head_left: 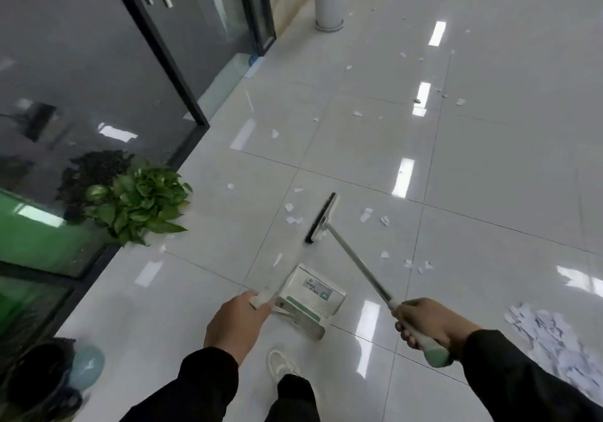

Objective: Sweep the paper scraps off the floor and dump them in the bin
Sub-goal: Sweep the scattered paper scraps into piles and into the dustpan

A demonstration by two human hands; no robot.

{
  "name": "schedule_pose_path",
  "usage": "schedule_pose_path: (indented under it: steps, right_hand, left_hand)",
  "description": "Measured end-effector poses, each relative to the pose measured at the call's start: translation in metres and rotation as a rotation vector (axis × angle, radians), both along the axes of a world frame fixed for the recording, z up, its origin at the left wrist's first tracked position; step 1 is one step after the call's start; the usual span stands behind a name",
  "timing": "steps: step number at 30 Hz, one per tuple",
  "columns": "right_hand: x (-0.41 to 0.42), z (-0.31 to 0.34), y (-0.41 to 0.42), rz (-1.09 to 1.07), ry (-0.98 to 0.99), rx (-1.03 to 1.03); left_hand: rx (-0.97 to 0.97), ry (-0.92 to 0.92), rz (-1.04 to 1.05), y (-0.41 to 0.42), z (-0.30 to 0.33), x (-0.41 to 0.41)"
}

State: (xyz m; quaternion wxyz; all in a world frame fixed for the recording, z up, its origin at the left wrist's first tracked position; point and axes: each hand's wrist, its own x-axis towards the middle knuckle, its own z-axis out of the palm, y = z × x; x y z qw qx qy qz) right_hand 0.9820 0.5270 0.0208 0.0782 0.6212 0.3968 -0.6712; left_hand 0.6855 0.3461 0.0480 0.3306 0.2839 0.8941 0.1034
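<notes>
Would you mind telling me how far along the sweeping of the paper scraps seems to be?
Done: a pile of scraps is gathered at lower right. In hand: the right hand grips the broom, its head on the floor beside a few scraps; the left hand holds the dustpan, which looks empty. Left: loose scraps farther up the floor, then all the dumping.

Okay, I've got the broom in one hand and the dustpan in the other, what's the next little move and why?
Probably draw the broom head leftward, pushing the scraps beside its bristles toward the dustpan. The right hand grips the broom handle, the left hand holds the dustpan's, and those scraps lie nearest.
</notes>
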Motion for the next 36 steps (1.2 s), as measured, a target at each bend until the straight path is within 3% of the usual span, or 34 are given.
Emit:
schedule_pose_path:
  steps: [7,12,17,28,36]
  right_hand:
    - [-0.215,-0.033,-0.017,0.078,0.044,-0.158]
    - [-0.249,-0.040,-0.010,0.072,-0.026,-0.200]
    - [-0.190,-0.042,0.035,0.131,-0.141,-0.154]
    - [0.024,-0.017,0.145,-0.186,-0.323,-0.073]
    - [0.138,0.007,0.159,-0.283,-0.432,-0.108]
  left_hand:
    - [-0.112,0.050,0.021,-0.044,-0.004,-0.149]
    - [-0.220,0.096,-0.064,-0.050,-0.007,-0.195]
    - [-0.274,0.116,-0.143,-0.030,-0.011,-0.203]
    - [-0.150,0.064,-0.169,0.139,-0.021,-0.143]
    - [-0.052,0.059,-0.288,0.249,-0.022,-0.093]
